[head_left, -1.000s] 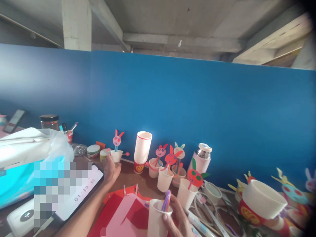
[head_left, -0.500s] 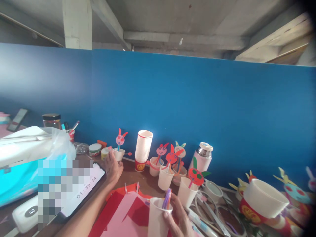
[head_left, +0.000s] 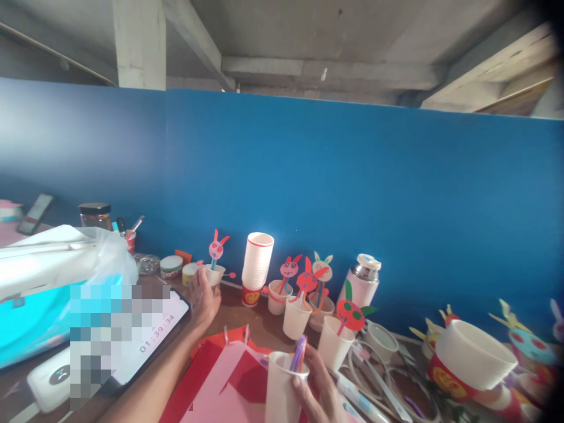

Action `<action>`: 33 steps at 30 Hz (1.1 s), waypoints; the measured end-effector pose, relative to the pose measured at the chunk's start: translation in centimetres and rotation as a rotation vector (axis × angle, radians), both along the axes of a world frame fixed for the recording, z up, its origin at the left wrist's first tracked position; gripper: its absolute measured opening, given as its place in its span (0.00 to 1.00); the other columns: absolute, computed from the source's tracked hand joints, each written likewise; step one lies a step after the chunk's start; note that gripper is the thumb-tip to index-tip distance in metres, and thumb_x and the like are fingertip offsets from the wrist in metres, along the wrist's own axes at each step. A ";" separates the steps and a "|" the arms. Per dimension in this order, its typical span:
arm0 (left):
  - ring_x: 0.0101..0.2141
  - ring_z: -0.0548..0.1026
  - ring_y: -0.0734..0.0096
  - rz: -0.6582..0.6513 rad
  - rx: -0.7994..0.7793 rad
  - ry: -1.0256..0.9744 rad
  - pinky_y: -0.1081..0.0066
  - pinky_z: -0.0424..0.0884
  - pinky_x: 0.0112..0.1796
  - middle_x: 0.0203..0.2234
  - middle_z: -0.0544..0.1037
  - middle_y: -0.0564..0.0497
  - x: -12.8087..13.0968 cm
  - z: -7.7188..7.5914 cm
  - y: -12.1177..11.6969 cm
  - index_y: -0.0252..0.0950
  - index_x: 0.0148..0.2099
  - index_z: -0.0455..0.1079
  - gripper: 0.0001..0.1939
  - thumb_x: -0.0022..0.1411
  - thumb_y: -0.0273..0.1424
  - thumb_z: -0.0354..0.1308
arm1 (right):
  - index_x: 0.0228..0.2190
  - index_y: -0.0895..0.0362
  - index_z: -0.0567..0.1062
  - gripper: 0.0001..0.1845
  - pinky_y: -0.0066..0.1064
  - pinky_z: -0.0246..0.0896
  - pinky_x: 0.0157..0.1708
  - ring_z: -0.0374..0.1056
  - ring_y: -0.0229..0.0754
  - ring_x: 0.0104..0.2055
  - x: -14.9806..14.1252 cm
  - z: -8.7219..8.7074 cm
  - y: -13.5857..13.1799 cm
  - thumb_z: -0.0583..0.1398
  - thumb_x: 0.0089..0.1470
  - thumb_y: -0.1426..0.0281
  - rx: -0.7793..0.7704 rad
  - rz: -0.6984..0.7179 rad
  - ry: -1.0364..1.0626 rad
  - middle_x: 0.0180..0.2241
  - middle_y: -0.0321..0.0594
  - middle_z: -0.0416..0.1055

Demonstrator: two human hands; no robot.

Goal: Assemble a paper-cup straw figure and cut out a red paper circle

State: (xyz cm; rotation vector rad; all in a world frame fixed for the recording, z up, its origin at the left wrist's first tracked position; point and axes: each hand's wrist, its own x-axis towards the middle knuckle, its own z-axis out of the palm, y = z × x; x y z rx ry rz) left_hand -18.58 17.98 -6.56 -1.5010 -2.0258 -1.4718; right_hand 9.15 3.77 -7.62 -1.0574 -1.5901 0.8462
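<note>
Pale glare washes the left of the wall (head_left: 308,176), which deepens to darker blue rightward. The ceiling (head_left: 286,35) is dim. The cup stack (head_left: 258,261) gleams brightly. Black shading fills the upper-right corner; cups (head_left: 478,355) at right look stretched and soft. Pixelated blocks (head_left: 117,329) hide part of the phone (head_left: 152,346).

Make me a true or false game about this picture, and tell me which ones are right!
1. The wall is blue. True.
2. The left hand is on the tall cup stack. False: it is at the small cup with the pink bunny.
3. The right hand holds a white cup. True.
4. The lit phone reads 12:00:00. False: it reads 01:39:34.
5. The bunny in front of the flask has green ears. True.
</note>
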 end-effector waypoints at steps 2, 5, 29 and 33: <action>0.58 0.55 0.47 0.005 -0.004 0.006 0.52 0.53 0.56 0.56 0.59 0.34 0.0 0.0 0.0 0.29 0.62 0.45 0.35 0.53 0.25 0.53 | 0.50 0.54 0.62 0.32 0.30 0.69 0.37 0.66 0.52 0.49 0.0 0.1 0.0 0.53 0.52 0.45 -0.003 0.002 0.010 0.46 0.45 0.70; 0.58 0.55 0.46 0.009 -0.006 0.021 0.53 0.52 0.56 0.57 0.58 0.33 0.1 -0.1 0.0 0.27 0.62 0.45 0.35 0.54 0.25 0.53 | 0.50 0.55 0.62 0.32 0.31 0.67 0.40 0.68 0.50 0.47 0.0 0.1 0.1 0.53 0.52 0.46 -0.018 0.037 0.039 0.45 0.45 0.70; 0.57 0.57 0.46 -0.041 0.205 0.204 0.50 0.55 0.53 0.55 0.60 0.33 0.5 0.8 -1.1 0.29 0.60 0.52 0.29 0.55 0.23 0.52 | 0.48 0.55 0.65 0.28 0.27 0.68 0.33 0.70 0.48 0.43 -0.1 -0.1 -0.2 0.55 0.52 0.50 0.036 -0.059 0.029 0.41 0.42 0.73; 0.51 0.65 0.53 -0.179 0.262 0.299 0.55 0.61 0.51 0.47 0.69 0.39 0.7 1.5 -1.6 0.33 0.54 0.62 0.21 0.56 0.23 0.51 | 0.50 0.55 0.64 0.30 0.26 0.68 0.34 0.70 0.48 0.43 -0.3 -0.5 -0.4 0.56 0.52 0.49 0.039 -0.091 0.059 0.42 0.43 0.72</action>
